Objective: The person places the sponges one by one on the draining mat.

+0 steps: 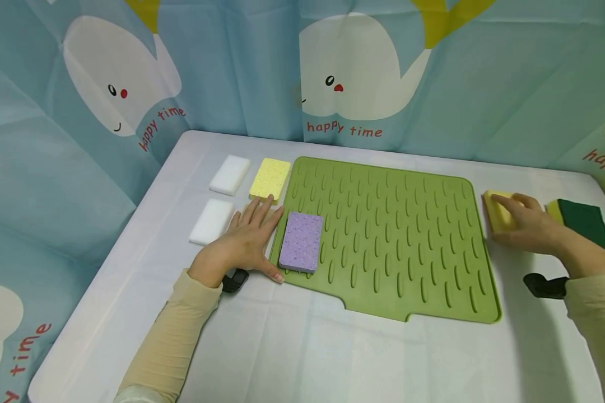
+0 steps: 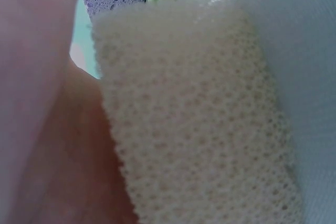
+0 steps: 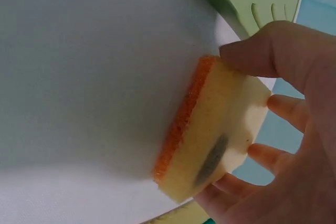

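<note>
1. gripping a yellow sponge (image 3: 220,114) in the right hand (image 1: 534,226), with thumb and fingers curled against opposite sides.
2. held toward the right edge of the counter (image 1: 383,364), nearer its far edge than its near one, just beside a green mat (image 1: 348,246).
3. pointing lengthwise from near to far, roughly along the mat's right edge; backed with an orange layer (image 3: 184,119) on the side away from the palm; cannot tell whether touching the counter.
4. resting the left hand (image 1: 244,240) at the mat's left edge, with fingers straight and spread, over a pale sponge (image 2: 189,114).
5. laid on the mat beside it, likewise lengthwise from near to far: a purple sponge (image 1: 301,242).
6. reading "happy time" in red, several times over, on the blue curtain (image 1: 267,67) beyond the counter's far edge and left edge.
</note>
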A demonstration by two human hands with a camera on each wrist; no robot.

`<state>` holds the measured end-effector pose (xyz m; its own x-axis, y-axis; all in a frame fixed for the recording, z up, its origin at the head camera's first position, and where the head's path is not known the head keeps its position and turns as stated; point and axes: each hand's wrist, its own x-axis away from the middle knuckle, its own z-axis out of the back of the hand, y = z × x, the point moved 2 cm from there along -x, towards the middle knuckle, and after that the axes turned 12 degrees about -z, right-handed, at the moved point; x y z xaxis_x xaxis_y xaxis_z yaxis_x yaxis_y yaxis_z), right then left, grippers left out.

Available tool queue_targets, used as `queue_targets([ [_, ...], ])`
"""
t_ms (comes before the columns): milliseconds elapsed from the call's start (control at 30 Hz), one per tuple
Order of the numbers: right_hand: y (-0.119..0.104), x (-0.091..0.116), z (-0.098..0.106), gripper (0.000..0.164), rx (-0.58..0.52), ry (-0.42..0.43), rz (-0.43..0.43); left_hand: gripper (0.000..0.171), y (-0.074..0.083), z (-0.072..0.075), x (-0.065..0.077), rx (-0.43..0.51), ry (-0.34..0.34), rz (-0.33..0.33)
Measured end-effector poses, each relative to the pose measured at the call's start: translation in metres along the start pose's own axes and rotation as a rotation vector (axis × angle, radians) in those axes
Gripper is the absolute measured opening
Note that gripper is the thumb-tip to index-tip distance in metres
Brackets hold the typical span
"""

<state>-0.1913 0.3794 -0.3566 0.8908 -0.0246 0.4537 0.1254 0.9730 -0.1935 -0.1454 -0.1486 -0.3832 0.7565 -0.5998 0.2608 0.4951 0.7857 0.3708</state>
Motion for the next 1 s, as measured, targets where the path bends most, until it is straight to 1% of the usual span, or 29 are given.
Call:
queue_targets([
  [233, 0.001, 0.004, 0.001, 0.093, 0.0, 0.082, -0.003, 0.147, 0.001, 0.002, 0.001, -0.001, -0.005, 0.002],
  [500, -0.006, 0.011, -0.001, 0.088, -0.03, 0.168, -0.011, 0.148, 0.0, 0.002, 0.003, -0.009, -0.004, 0.006],
  [733, -0.016, 0.02, -0.004, 0.083, -0.045, 0.236, 0.021, 0.148, 0.0, 0.002, 0.002, -0.001, -0.002, 0.005],
  [1000, -0.028, 0.029, -0.009, 0.084, -0.063, 0.261, 0.058, 0.148, 0.001, 0.001, 0.002, 0.006, 0.0, 0.0],
])
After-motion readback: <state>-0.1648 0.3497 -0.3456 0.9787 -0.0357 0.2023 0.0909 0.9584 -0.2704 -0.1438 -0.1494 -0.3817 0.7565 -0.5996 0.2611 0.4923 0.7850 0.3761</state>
